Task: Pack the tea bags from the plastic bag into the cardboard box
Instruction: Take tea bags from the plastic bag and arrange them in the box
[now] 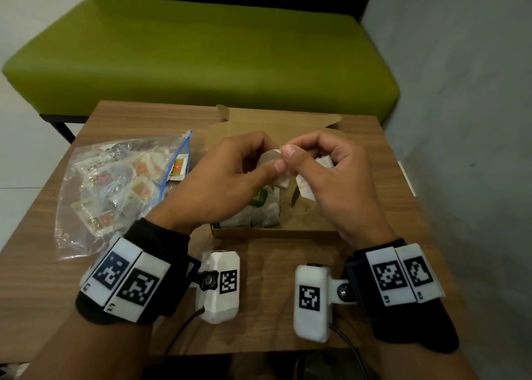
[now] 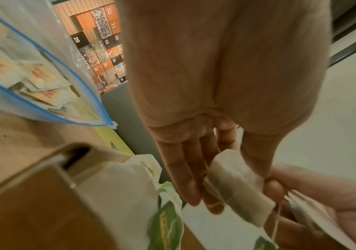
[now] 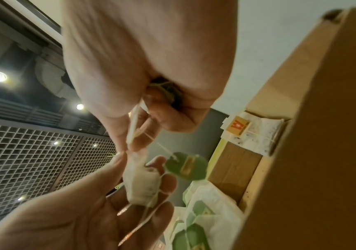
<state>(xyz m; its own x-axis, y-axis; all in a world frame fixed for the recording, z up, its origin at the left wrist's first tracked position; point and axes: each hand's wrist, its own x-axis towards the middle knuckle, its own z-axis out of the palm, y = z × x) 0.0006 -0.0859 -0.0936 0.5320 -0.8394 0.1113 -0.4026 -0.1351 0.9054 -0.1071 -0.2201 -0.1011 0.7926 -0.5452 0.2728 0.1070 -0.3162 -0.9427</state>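
Note:
Both hands hover over the open cardboard box (image 1: 312, 221). My left hand (image 1: 263, 168) pinches a white tea bag (image 1: 269, 157) between thumb and fingers; in the left wrist view the same tea bag (image 2: 235, 184) lies across the fingertips. My right hand (image 1: 302, 156) pinches its top corner, and more white tea bags (image 1: 305, 188) are tucked under the curled fingers. A green tag (image 3: 185, 165) dangles on a string. Several tea bags (image 1: 260, 207) lie inside the box at its left. The clear plastic bag (image 1: 115, 187) with several tea bags lies to the left.
One tea bag with an orange tag (image 1: 179, 168) lies on the wooden table (image 1: 264, 264) at the bag's blue zip mouth. The box lid (image 1: 282, 120) stands open at the far side. A green bench (image 1: 201, 54) is beyond the table, a grey wall to the right.

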